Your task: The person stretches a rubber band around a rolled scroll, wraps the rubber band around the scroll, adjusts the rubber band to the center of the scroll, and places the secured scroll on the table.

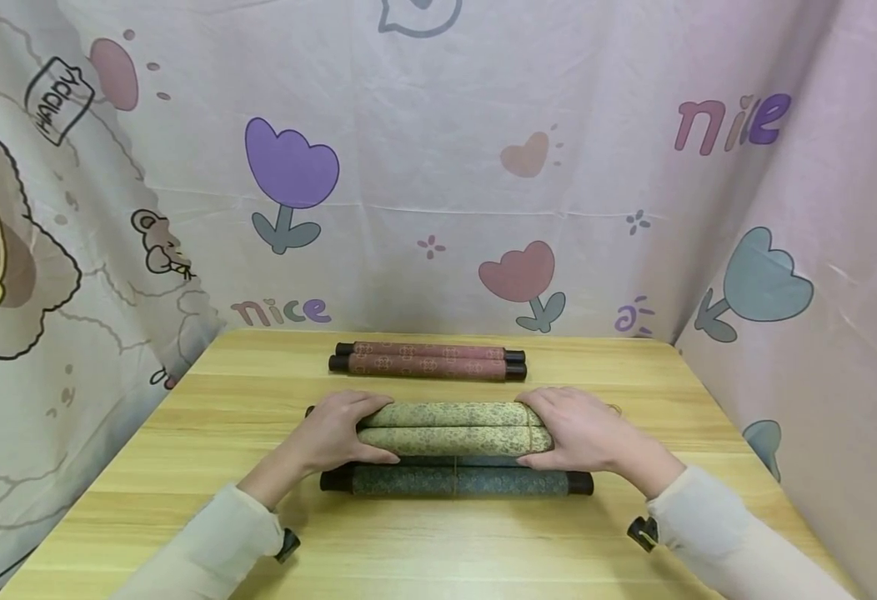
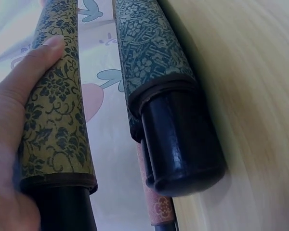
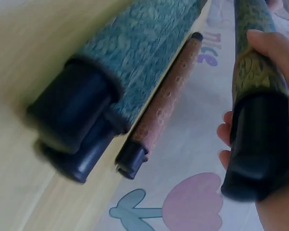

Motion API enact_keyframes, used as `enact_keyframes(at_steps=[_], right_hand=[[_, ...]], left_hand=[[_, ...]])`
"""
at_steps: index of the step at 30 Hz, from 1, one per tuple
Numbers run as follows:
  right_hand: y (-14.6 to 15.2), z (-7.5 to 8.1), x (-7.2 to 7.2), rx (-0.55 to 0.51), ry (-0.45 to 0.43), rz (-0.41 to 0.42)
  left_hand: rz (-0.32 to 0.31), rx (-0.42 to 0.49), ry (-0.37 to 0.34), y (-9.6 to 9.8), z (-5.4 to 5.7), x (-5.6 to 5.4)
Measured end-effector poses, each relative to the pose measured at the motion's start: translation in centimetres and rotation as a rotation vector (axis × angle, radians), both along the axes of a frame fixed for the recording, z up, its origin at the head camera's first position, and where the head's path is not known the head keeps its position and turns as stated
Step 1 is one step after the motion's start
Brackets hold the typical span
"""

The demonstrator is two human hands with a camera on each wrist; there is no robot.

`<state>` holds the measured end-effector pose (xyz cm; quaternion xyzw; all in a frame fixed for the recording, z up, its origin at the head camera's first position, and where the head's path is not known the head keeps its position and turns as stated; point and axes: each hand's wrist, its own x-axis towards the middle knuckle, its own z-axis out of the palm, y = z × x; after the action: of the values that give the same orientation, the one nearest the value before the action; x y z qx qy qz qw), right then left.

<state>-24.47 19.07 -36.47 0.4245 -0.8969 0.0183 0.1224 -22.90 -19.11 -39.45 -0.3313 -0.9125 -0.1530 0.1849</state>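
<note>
A yellow-green patterned scroll (image 1: pixel 453 415) with dark roller ends, rolled up from both sides into two tubes, is held off the table. My left hand (image 1: pixel 337 429) grips its left end, with the thumb along the near side (image 2: pixel 58 110). At the other end my right hand (image 1: pixel 577 429) holds it the same way, the thumb over the roll (image 3: pixel 257 72) just inside the black knob. Just in front and below lies a blue patterned scroll (image 1: pixel 461 481) with dark ends and a thin cord round its middle. Its far roll is partly hidden by the green one.
A red scroll (image 1: pixel 427 367) with gold motifs and black ends lies farther back on the light wooden table (image 1: pixel 258 367). A printed cloth (image 1: pixel 423 167) hangs behind the table and along both sides.
</note>
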Motion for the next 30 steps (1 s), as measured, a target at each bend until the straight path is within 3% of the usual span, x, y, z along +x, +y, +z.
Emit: enact_keyframes(at_steps=[12,21,30], right_hand=[[-2.2,0.2,-0.2,0.015,0.049,0.033],[-1.6,0.9,-0.4,-0.040,-0.084,-0.031],[0.5,1.0,-0.6,-0.039,-0.074,-0.059]], left_hand=[[0.012,0.007,-0.007,0.7,0.0,0.0],[0.040,0.005,-0.008,0.8,-0.1,-0.3],[0.053,0.004,-0.005,0.3,-0.2,-0.2]])
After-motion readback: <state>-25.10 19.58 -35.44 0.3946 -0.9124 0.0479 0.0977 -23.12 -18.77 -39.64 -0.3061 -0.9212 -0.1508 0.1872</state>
